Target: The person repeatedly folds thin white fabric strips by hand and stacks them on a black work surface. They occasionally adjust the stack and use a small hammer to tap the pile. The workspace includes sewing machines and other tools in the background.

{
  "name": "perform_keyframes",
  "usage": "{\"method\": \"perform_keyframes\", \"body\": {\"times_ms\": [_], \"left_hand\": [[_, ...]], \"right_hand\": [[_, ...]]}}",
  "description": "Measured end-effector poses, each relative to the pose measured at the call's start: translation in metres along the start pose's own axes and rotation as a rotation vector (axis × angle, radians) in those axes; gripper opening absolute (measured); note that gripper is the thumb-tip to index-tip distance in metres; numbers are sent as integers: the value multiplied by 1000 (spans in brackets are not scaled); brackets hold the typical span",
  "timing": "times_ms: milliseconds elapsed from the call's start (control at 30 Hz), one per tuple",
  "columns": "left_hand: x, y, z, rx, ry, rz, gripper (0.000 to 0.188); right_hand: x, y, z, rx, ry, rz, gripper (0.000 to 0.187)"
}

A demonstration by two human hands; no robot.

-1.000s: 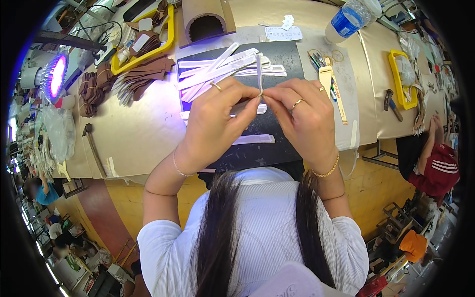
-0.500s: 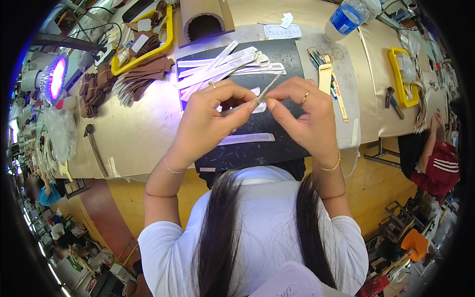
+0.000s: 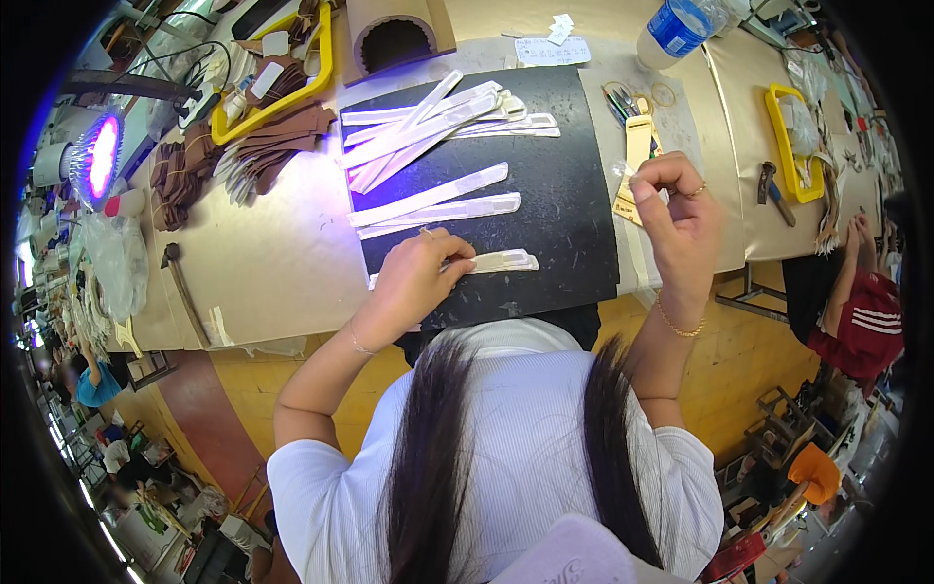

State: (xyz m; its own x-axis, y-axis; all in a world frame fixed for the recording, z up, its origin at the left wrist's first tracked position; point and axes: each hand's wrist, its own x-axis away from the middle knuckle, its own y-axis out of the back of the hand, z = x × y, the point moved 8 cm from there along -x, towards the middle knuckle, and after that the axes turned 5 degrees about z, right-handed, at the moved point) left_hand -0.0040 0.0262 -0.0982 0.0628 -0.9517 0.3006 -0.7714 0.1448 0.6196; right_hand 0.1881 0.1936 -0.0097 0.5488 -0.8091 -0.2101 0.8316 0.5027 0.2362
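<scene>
Low on the black mat [image 3: 574, 219], my left hand [image 3: 420, 274] has its fingers closed on the end of a narrow white strip [image 3: 501, 261], which lies flat; another strip seems to lie beneath it. My right hand [image 3: 681, 219] is raised past the mat's right edge, thumb and forefinger pinching a small clear, film-like scrap [image 3: 621, 170]. Two more white strips [image 3: 443, 201] lie slanted on the mat beyond my left hand. Farther back, a loose pile of white strips [image 3: 428, 131] fans out, several crossing each other.
Beyond my right hand lie pens [image 3: 619, 105] and a cream ruler-like piece [image 3: 638, 141]. A yellow basket [image 3: 219, 125] and brown strip bundles [image 3: 185, 170] sit left, near a lit lamp [image 3: 100, 161]. Hammers lie left [image 3: 185, 292] and right [image 3: 777, 198]. A plastic bottle [image 3: 671, 34] stands at the back.
Both hands were together, holding a strip up over the mat. The left has come down onto the mat with the strip; the right has moved away rightward with the clear scrap.
</scene>
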Motion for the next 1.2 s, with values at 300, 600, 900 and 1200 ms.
{"method": "perform_keyframes", "body": {"times_ms": [300, 600, 900, 1200], "left_hand": [[-12, 47, 1, -154, -98, -333, 17], [-90, 88, 27, -289, -113, -497, 27], [-72, 91, 0, 1, -55, -454, 16], [-42, 80, -39, 677, -42, -201, 16]], "right_hand": [[-1, -22, -1, 89, 0, 69, 5], [-5, -38, 13, 200, -3, 134, 6], [-15, -50, 21, 518, 247, -85, 12], [-19, -96, 45, 541, 442, -26, 13]]}}
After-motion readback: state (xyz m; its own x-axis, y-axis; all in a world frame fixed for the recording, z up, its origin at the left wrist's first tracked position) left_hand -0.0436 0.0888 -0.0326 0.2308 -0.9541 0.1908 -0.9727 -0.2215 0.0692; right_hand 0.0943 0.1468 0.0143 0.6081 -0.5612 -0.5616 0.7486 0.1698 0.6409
